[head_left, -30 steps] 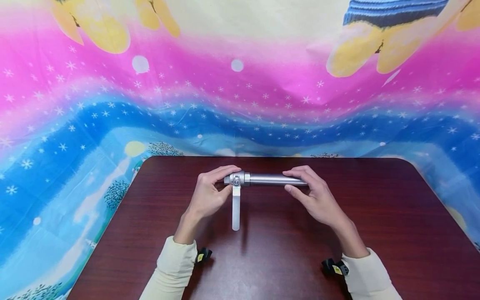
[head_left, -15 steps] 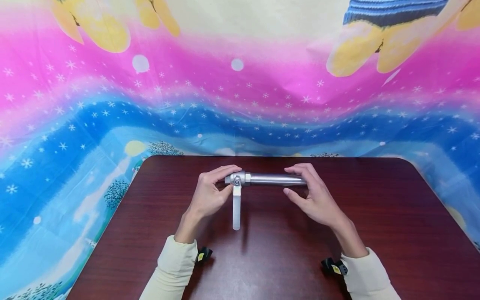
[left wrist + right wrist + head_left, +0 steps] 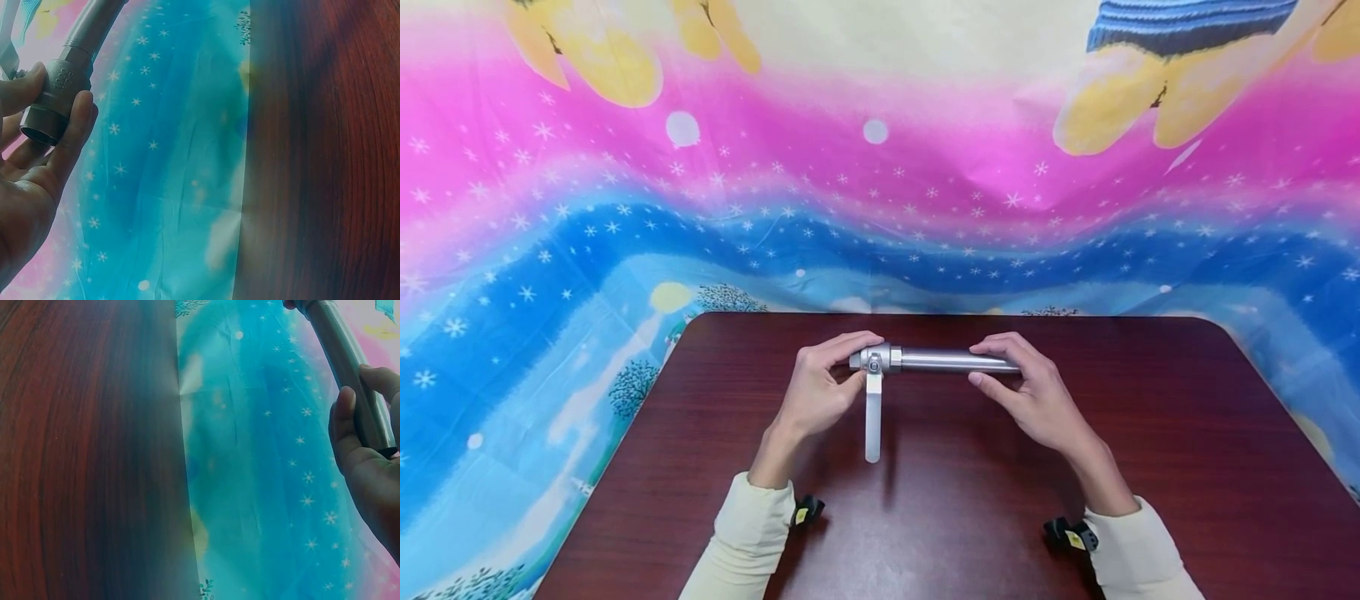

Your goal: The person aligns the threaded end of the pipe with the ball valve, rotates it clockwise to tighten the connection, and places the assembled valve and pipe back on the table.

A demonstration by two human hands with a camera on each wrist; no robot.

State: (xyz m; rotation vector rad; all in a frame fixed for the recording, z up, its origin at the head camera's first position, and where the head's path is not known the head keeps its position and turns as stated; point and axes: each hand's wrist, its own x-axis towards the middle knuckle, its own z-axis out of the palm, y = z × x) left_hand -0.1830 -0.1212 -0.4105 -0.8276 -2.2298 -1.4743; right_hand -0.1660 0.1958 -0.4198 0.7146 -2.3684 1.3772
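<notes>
A silver ball valve (image 3: 875, 358) and a smooth steel pipe (image 3: 936, 360) are held level in line above the table, joined at a hex collar (image 3: 895, 358). The valve's long pale lever (image 3: 872, 421) points toward me. My left hand (image 3: 816, 387) grips the valve body between thumb and fingers; in the left wrist view the valve's open round end (image 3: 42, 130) faces the palm. At the other end, my right hand (image 3: 1033, 392) holds the pipe with thumb in front and fingers behind. The pipe's far end is partly hidden by that hand.
Below the hands lies a dark red wooden table (image 3: 925, 517) with rounded far corners. A printed cloth (image 3: 880, 200) in pink and blue with snowflakes hangs behind it. Black wrist devices sit at the left cuff (image 3: 808, 510) and right cuff (image 3: 1070, 536).
My right hand's thumb and fingers spread apart from the pipe about half a second ago and have closed on it again. The left hand and the valve have barely moved.
</notes>
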